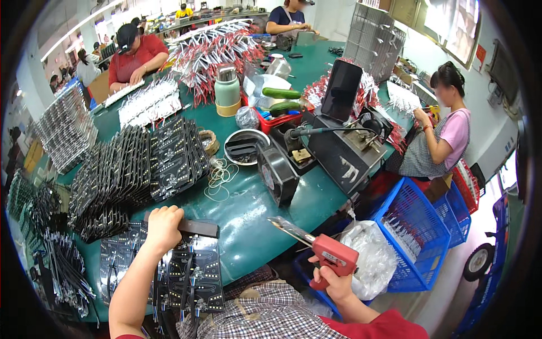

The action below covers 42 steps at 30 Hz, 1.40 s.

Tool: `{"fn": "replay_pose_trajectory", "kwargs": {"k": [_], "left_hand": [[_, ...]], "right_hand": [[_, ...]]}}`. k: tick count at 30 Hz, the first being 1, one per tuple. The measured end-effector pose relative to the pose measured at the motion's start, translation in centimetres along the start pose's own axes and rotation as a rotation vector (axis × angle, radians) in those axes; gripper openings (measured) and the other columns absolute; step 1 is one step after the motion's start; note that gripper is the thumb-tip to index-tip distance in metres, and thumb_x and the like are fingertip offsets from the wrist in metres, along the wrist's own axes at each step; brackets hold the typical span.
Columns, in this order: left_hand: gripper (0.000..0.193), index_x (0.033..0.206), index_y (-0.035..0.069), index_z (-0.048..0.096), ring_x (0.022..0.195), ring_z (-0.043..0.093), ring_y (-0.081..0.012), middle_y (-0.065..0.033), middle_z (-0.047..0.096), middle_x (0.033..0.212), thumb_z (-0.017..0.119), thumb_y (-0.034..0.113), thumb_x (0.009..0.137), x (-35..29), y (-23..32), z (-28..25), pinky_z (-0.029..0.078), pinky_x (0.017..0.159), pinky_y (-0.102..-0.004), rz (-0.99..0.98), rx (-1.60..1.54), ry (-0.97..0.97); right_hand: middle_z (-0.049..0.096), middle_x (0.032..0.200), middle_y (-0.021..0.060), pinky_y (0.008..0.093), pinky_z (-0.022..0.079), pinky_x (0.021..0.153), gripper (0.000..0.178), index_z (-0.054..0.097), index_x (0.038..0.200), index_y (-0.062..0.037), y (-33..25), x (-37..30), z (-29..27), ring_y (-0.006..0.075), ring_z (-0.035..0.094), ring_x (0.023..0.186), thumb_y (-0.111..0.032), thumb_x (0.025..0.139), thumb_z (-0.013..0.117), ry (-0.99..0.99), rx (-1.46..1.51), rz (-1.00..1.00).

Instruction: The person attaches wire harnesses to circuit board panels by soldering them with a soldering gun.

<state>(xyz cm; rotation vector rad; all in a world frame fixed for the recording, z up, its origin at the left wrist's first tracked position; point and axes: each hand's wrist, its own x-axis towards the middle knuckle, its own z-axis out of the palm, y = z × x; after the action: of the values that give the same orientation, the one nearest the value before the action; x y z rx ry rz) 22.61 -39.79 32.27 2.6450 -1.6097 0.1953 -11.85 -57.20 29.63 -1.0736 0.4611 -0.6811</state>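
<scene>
My left hand (164,229) is closed on a dark flat bar (199,227), which lies across the black circuit boards (195,274) in front of me. Short black cables run over these boards. At the right, my right hand (335,282) is wrapped round the handle of a red pistol-grip tool (334,254). The tool's long metal nose points up and left, over the table's near edge and apart from the boards. Beyond my left hand stand tightly packed stacks of black circuit boards (116,172) with small light-coloured dots.
A small black fan (278,172) and a metal bowl (247,147) stand mid-table. Loose pale cord (221,176) lies left of them. Bundled black cables (66,271) rest at the left. Blue crates (415,231) and a clear plastic bag (370,260) are at the right. Several people work around the table.
</scene>
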Motion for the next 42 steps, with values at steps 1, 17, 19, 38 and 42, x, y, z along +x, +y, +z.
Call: {"fn": "replay_pose_trajectory", "kwargs": {"k": [1,17,19,38,42], "left_hand": [[0.019,0.071,0.008,0.054,0.078,0.056,-0.0283,-0.0068,0.056,0.074,0.056,-0.002,0.055,-0.3,0.4,-0.1,0.042,0.066,-0.0398,-0.002,-0.010,0.009],[0.102,0.139,0.011,0.029,0.127,0.030,-0.0449,-0.0265,0.027,0.139,0.077,0.046,0.055,-7.4,12.6,-1.6,0.030,0.093,-0.0615,0.116,-0.301,-0.115],[0.105,0.141,0.016,0.027,0.132,0.022,-0.0423,-0.0239,0.023,0.143,0.078,0.048,0.054,-12.7,12.1,-1.2,0.028,0.093,-0.0634,0.037,-0.188,-0.260],[0.061,0.134,0.025,0.040,0.131,0.027,-0.0351,-0.0118,0.031,0.142,0.060,0.015,0.077,-17.8,8.7,-2.9,0.030,0.093,-0.0631,-0.263,0.213,0.020],[0.085,0.140,0.028,0.029,0.132,0.022,-0.0399,-0.0192,0.020,0.145,0.073,0.023,0.068,-21.2,9.2,-1.5,0.032,0.094,-0.0587,-0.650,0.017,-0.084]], "right_hand": [[0.059,0.104,0.0179,0.0261,0.047,0.055,0.044,0.044,0.123,0.0000,-0.1,0.0,-0.7,0.0139,0.056,0.063,-0.007,0.082,0.059,0.038,-0.048,-0.020],[0.052,0.108,0.0124,0.0199,0.037,0.051,0.038,0.040,0.121,0.0024,-0.1,0.2,-2.8,0.0081,0.044,0.058,-0.021,0.093,0.046,0.267,-0.175,-0.329],[0.053,0.108,0.0112,0.0196,0.037,0.051,0.035,0.041,0.122,0.0009,0.3,0.3,-2.3,0.0069,0.044,0.058,-0.021,0.094,0.045,0.202,-0.164,-0.326],[0.052,0.109,0.0137,0.0188,0.035,0.049,0.040,0.037,0.126,-0.0001,0.4,-0.7,2.1,0.0070,0.041,0.055,-0.020,0.093,0.047,0.111,-0.116,-0.311],[0.051,0.109,0.0137,0.0186,0.035,0.049,0.040,0.037,0.126,0.0000,0.3,-0.7,2.8,0.0070,0.040,0.055,-0.021,0.093,0.047,0.125,-0.142,-0.283]]}}
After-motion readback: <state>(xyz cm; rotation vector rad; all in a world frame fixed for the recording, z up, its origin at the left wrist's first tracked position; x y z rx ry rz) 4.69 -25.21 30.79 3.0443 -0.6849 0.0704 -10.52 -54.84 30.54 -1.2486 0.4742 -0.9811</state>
